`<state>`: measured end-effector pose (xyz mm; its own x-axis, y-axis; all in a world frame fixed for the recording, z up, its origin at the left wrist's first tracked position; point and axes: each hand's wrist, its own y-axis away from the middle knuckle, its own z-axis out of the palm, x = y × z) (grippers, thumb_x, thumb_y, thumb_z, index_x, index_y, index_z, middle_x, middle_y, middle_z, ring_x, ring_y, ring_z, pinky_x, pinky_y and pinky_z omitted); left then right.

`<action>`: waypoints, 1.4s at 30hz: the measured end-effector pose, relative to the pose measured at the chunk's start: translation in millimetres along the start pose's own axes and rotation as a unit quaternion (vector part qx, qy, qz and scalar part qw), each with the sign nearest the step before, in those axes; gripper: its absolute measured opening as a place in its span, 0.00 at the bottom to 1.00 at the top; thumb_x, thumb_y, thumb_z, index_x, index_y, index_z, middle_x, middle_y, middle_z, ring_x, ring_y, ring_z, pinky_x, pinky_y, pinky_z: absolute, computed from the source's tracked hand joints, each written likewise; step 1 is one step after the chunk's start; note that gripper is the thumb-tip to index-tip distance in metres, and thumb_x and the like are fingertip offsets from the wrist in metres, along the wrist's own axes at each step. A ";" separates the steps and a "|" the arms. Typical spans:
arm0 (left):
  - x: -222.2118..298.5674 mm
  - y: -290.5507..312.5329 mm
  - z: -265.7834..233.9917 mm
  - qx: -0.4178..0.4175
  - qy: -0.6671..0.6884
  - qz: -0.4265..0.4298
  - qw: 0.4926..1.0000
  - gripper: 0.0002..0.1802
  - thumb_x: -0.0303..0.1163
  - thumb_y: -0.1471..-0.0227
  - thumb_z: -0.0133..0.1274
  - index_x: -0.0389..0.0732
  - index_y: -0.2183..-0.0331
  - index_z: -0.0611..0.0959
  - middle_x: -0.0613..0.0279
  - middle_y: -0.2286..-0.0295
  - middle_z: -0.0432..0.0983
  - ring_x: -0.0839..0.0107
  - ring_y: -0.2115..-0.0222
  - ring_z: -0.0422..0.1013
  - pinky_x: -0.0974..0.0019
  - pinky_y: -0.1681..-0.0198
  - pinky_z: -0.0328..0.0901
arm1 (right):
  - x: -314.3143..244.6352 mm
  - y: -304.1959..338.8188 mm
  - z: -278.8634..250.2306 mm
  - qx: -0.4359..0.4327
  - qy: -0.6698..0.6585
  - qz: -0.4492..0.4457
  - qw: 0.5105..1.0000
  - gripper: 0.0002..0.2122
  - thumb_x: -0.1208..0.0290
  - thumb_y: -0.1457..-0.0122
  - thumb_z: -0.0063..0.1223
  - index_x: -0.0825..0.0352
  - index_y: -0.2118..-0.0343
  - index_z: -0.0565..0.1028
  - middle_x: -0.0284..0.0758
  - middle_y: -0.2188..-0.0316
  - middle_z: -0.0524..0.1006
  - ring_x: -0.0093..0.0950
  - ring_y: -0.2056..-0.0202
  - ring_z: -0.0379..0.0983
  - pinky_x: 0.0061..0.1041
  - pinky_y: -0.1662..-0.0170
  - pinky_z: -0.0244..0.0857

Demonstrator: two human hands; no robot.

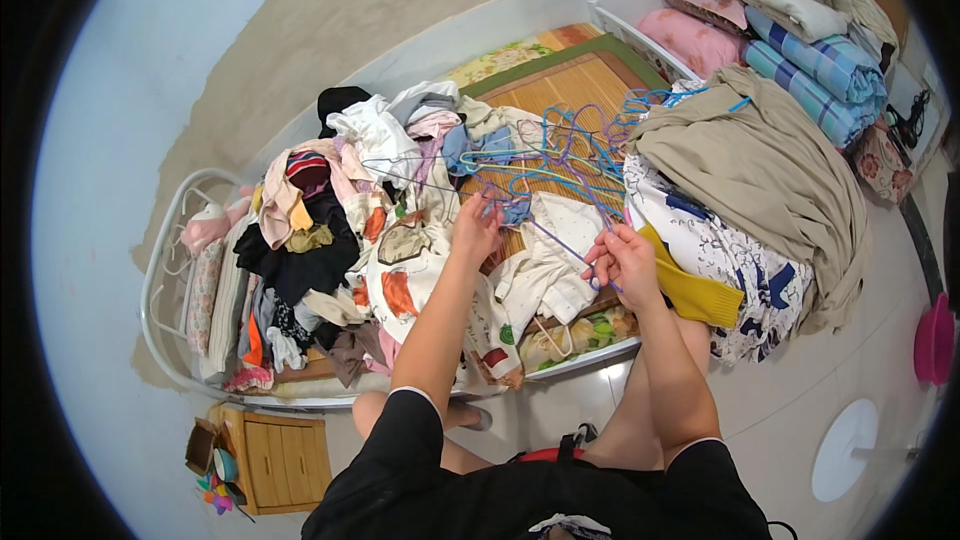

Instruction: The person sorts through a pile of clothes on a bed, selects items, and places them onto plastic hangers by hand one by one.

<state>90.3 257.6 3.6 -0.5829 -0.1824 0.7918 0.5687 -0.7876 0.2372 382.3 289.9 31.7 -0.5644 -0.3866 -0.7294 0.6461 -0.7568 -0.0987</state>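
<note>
A thin purple clothes hanger (560, 244) stretches between my two hands above the bed. My right hand (625, 265) is closed round its right end, fingers curled. My left hand (478, 230) pinches at its other end, though the clutter behind partly hides that grip. Beneath the hanger lies a white garment (550, 260) with small dots, spread on the mat. Just beyond my hands sits a tangle of blue and purple hangers (560, 155). A mustard-yellow garment (690, 280) lies beside my right wrist.
A large heap of mixed clothes (310, 200) covers the bed's left side. Beige cloth (770, 190) and a patterned white fabric (700, 240) pile up at right. Pillows and folded quilts (820, 70) stack at far right. A wooden cabinet (285, 460) stands lower left, a fan base (845, 450) lower right.
</note>
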 end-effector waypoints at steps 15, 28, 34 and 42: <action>43.8 -43.3 -4.1 0.062 -0.165 0.254 0.951 0.23 0.28 0.45 0.40 0.34 0.48 0.63 0.58 0.51 0.64 0.74 0.61 0.67 0.74 0.60 0.61 | -1.9 7.2 -0.3 -0.052 0.109 -0.002 0.993 0.08 0.72 0.42 0.40 0.73 0.71 0.68 0.39 0.81 0.73 0.18 0.88 0.63 0.17 0.80 0.63; 32.4 -37.0 -21.1 0.042 -0.122 0.182 0.975 0.22 0.31 0.44 0.40 0.35 0.48 0.64 0.59 0.53 0.68 0.79 0.60 0.66 0.77 0.65 0.60 | 24.8 5.6 9.5 -0.078 0.198 -0.018 0.977 0.07 0.73 0.41 0.41 0.73 0.70 0.69 0.38 0.80 0.74 0.14 0.87 0.61 0.12 0.83 0.55; 42.9 -28.2 -40.1 0.100 -0.248 0.289 0.919 0.21 0.26 0.46 0.37 0.37 0.49 0.64 0.57 0.54 0.66 0.77 0.69 0.68 0.75 0.70 0.64 | 26.7 0.5 15.9 -0.105 0.184 0.016 0.977 0.08 0.73 0.41 0.40 0.73 0.69 0.69 0.39 0.81 0.73 0.16 0.88 0.61 0.13 0.83 0.55; 36.7 54.7 -28.0 0.243 -0.465 0.408 0.747 0.24 0.30 0.50 0.45 0.32 0.51 0.64 0.47 0.56 0.65 0.62 0.61 0.67 0.65 0.59 0.62 | 22.2 0.6 15.8 -0.080 0.107 0.031 0.991 0.08 0.73 0.42 0.41 0.74 0.70 0.69 0.41 0.81 0.73 0.17 0.88 0.62 0.13 0.82 0.55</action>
<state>83.7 191.4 29.9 0.6006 0.1806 0.7789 0.7892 -0.2905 -0.5411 362.1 272.5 26.1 -0.4100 -0.2960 -0.8627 0.7587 -0.6357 -0.1425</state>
